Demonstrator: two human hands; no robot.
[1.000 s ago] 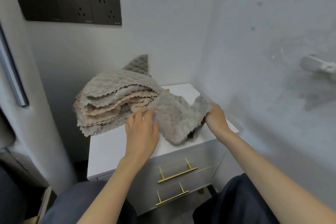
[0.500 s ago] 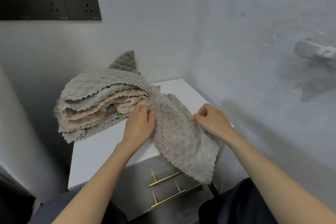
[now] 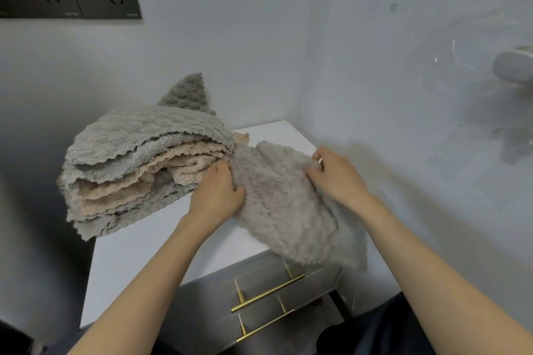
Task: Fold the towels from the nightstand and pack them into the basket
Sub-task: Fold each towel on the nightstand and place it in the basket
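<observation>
Both grips closed on cloth: your left hand [image 3: 216, 196] and right hand [image 3: 337, 176] bunch the grey towel [image 3: 288, 216]. Judged light, limp, non-slip; hold its corners, or it sags.

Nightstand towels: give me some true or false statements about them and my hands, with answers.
1. The left hand and right hand both grip the loose towel. True.
2. The loose towel hangs over the nightstand's front edge. True.
3. The towel pile sits in a basket. False: it sits on the nightstand, and no basket shows.
4. The drawer handles are black. False: they are gold.
5. The pile holds only grey towels. False: beige ones lie between the grey.
</observation>
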